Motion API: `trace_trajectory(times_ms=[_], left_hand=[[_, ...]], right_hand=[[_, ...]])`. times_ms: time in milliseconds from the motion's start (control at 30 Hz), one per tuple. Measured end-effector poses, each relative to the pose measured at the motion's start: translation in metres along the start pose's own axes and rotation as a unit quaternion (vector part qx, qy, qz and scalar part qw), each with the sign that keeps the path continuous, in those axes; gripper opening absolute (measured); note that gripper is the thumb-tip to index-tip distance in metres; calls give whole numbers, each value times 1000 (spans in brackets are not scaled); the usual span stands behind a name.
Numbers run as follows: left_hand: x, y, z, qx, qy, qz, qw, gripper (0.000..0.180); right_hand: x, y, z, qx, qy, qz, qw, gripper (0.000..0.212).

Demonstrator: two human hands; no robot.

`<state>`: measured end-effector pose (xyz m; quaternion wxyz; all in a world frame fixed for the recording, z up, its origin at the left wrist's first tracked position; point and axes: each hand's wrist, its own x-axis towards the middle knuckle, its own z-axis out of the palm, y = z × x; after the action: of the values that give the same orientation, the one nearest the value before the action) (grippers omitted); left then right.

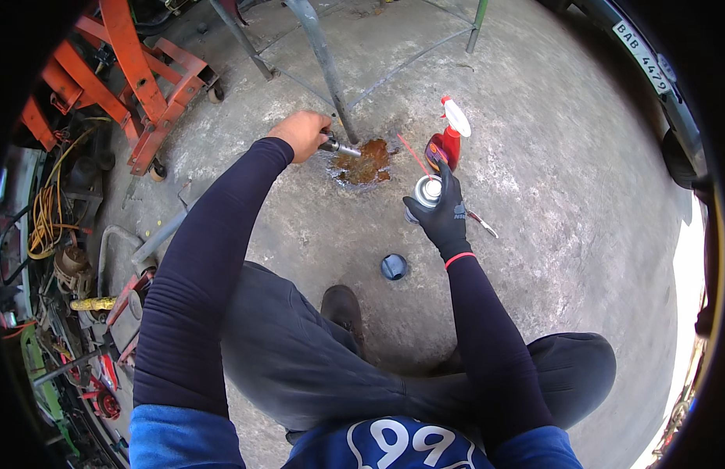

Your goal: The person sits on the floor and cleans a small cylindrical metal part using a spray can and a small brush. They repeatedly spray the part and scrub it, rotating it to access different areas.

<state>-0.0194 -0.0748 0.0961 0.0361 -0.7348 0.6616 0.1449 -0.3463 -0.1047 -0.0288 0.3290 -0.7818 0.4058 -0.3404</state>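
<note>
My bare left hand (301, 134) is closed round a short, shiny metal cylinder (343, 147); its exact kind is unclear. The cylinder points right, over a wet, rust-brown patch (369, 162) on the concrete. My right hand (445, 215), in a black glove, wraps round an aerosol can (429, 190) seen from above. From the can's white nozzle a thin red straw (413, 153) slants up and left. Just beyond the can stands a red spray bottle (448, 147) with a white and red trigger head. A dark round cap (394, 267) lies on the floor nearer me.
A slim pen-like item (483, 225) lies right of my glove. Legs of a metal stand (323, 59) rise beyond the stain. Orange wheeled equipment (147, 86) is at far left, with cables and tools below it. A parked vehicle (652, 62) stands at far right.
</note>
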Motion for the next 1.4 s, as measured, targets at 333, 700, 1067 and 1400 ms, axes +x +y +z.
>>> trace_trajectory(times_ms=[333, 700, 1067, 1400], left_hand=[[8, -12, -3, -58, 2, -14, 998, 26], [10, 9, -21, 33, -23, -35, 999, 33], [11, 7, -16, -72, 4, -6, 997, 32], [15, -7, -5, -136, -4, 43, 990, 28]], right_hand=[[-1, 5, -10, 33, -18, 14, 999, 107], [25, -15, -27, 62, 145, -41, 987, 85], [50, -183, -153, 18, -295, -266, 918, 60], [-107, -262, -173, 58, -484, -371, 790, 57]])
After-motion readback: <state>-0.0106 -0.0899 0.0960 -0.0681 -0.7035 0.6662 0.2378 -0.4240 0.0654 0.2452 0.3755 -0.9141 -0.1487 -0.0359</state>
